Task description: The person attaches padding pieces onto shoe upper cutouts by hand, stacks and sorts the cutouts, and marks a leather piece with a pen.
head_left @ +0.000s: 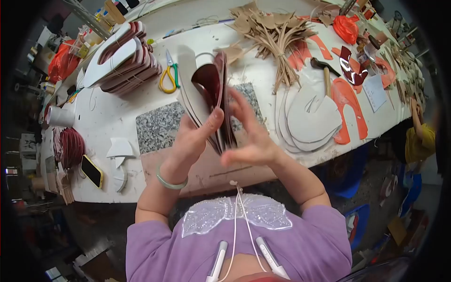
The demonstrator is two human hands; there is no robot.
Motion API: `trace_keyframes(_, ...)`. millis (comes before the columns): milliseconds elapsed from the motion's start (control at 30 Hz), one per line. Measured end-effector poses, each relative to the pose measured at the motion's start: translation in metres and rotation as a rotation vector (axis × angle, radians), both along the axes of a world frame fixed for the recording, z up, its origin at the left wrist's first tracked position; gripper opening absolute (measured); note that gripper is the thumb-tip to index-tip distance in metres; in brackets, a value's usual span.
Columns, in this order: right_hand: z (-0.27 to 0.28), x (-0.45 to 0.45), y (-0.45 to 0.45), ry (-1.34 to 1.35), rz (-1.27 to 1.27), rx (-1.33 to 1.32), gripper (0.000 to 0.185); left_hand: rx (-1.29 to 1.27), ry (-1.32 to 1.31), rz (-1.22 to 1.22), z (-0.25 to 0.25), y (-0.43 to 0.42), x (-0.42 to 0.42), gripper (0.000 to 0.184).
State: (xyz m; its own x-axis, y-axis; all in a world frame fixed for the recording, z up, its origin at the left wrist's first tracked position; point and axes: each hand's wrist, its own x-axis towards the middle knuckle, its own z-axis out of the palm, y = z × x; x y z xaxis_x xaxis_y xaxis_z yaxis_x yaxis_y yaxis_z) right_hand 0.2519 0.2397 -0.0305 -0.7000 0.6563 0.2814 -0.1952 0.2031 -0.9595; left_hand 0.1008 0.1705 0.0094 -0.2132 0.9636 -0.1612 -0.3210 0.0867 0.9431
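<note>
Mid-frame, curved pieces (206, 79) are pinched by left fingers (213, 121); right fingers (246, 112) are spread, contact unclear; slips could be caused by one-sided support.

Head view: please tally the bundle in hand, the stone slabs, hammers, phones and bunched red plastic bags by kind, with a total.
Curved bundle of glossy burgundy and pale grey pieces: 1 (single pieces too overlapped to count)
Speckled grey stone slab: 1
Black-headed hammer with wooden handle: 1
Dark-screened phone in yellow case: 1
Bunched red plastic bags: 2
Total: 6
</note>
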Motion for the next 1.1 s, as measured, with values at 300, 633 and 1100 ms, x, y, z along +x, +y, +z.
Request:
trace_keyframes(300, -0.008, 0.007, 0.003, 0.262, -0.219, -0.652, 0.069, 0.041, -0.227, 0.202, -0.022, 0.003, -0.007, 0.044)
trace_keyframes(633, 0.01, 0.003, -0.007, 0.002, -0.235, -0.395, 0.052, 0.103, -0.12, 0.273, -0.033, 0.001, 0.005, 0.044)
trace_keyframes(1100, -0.014, 0.007, 0.008, 0.047, -0.128, -0.08, 0.059, 0.059, -0.139, 0.122, -0.023, 0.01, 0.013, 0.046)
